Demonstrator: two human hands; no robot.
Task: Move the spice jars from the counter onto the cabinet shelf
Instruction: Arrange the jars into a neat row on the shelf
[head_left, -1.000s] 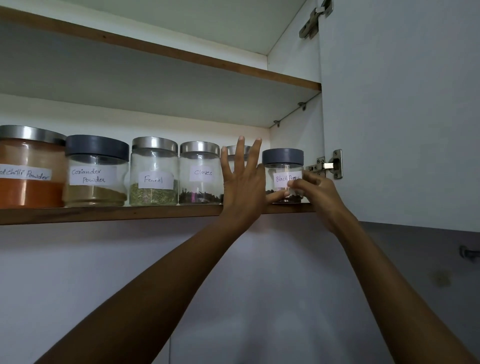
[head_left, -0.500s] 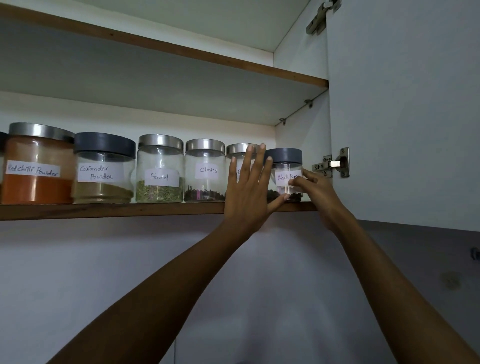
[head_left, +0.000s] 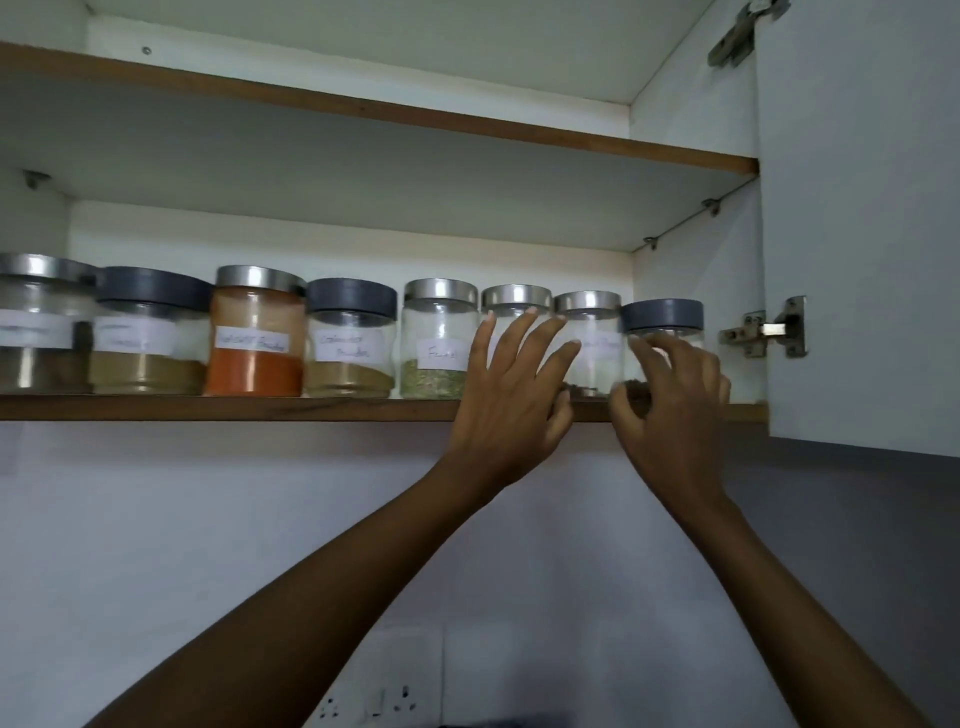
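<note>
Dim, cool light is leaving the underside of the brown-edged white upper shelf (head_left: 363, 171) in grey shadow. Soft glints are showing on the round steel jar lids (head_left: 440, 291). Motion blur is smearing the white paper labels (head_left: 252, 340), the left hand (head_left: 511, 395) and the right hand (head_left: 670, 400).

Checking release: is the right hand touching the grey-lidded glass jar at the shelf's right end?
Cannot tell. Head view: right hand overlaps the grey-lidded glass jar, blurred; neither contact nor gap shows.
</note>
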